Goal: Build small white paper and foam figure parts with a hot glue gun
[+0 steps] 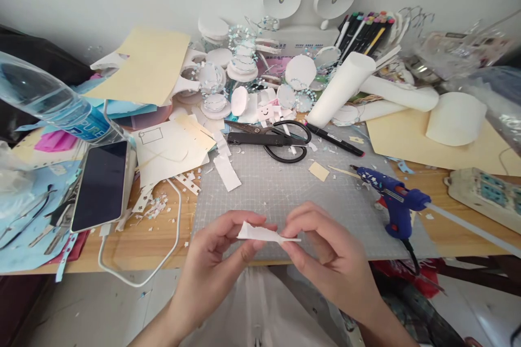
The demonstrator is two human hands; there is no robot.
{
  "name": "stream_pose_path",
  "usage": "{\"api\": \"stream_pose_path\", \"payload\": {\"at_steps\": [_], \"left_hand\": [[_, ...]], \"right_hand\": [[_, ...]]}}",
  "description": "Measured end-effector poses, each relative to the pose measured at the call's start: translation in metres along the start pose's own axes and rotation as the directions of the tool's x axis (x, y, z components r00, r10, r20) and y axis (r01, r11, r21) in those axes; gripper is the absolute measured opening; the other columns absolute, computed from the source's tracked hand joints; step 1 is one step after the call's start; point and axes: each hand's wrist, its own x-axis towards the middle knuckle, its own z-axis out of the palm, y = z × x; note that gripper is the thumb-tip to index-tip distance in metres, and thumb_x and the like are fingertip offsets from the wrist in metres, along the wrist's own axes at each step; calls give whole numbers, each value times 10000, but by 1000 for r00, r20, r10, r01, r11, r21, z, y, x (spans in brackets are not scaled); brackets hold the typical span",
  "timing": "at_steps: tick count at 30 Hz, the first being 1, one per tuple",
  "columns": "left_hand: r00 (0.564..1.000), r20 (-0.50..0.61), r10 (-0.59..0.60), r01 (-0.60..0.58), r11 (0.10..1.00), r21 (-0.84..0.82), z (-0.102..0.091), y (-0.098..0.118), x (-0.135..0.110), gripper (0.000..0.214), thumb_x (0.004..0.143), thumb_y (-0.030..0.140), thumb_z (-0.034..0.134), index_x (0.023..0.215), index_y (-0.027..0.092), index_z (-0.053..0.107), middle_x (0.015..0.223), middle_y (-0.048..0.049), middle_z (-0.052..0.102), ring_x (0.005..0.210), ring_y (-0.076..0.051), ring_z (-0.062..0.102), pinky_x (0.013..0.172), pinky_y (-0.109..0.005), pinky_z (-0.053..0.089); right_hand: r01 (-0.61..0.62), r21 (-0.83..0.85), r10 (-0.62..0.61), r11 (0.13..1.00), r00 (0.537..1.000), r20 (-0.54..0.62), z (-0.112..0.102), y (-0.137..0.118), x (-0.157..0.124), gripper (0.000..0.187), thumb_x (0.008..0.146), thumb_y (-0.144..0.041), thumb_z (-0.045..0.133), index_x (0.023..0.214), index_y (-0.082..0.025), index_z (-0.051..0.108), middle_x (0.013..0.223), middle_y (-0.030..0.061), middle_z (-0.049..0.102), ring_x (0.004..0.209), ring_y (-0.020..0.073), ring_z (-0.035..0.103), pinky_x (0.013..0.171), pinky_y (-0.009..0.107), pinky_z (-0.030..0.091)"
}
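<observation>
Between my two hands is a small white piece of paper [260, 233], seen nearly edge-on, with a raised, uneven upper edge. My left hand [223, 255] pinches its left part between thumb and fingers. The right end is pinched by my right hand [325, 244]. Both hands are over the front edge of a grey cutting mat [260, 190]. Beyond them on the mat lie black-handled scissors [288, 141], a dark utility knife [252, 139], a torn white paper strip [226, 171] and a small cream card piece [318, 171].
A blue glue gun [391, 195] lies at right, near a power strip [484, 195]. At left are a phone [101, 184] with a white cable [177, 222] and a tilted water bottle [52, 97]. White rolls [342, 89], a black marker [336, 139] and white discs [300, 71] crowd the back.
</observation>
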Motion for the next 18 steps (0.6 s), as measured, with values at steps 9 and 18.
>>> {"api": "stream_pose_path", "payload": {"at_steps": [9, 18], "left_hand": [[884, 78, 460, -464, 845, 266, -15, -3, 7, 319, 869, -8, 540, 981, 240, 709, 1096, -38, 748, 1003, -192, 706, 859, -318, 570], [974, 2, 225, -225, 974, -23, -5, -1, 9, 173, 835, 96, 674, 914, 233, 745, 996, -37, 771, 903, -181, 718, 750, -243, 564]], "right_hand": [[57, -116, -54, 992, 998, 29, -7, 6, -5, 313, 853, -159, 599, 1122, -312, 552, 1129, 73, 539, 1079, 225, 548, 926, 396, 499], [247, -162, -252, 955, 968, -8, 2, 16, -4, 485, 776, -116, 657, 1213, -290, 540, 1289, 82, 493, 1170, 240, 495, 967, 395, 460]]}}
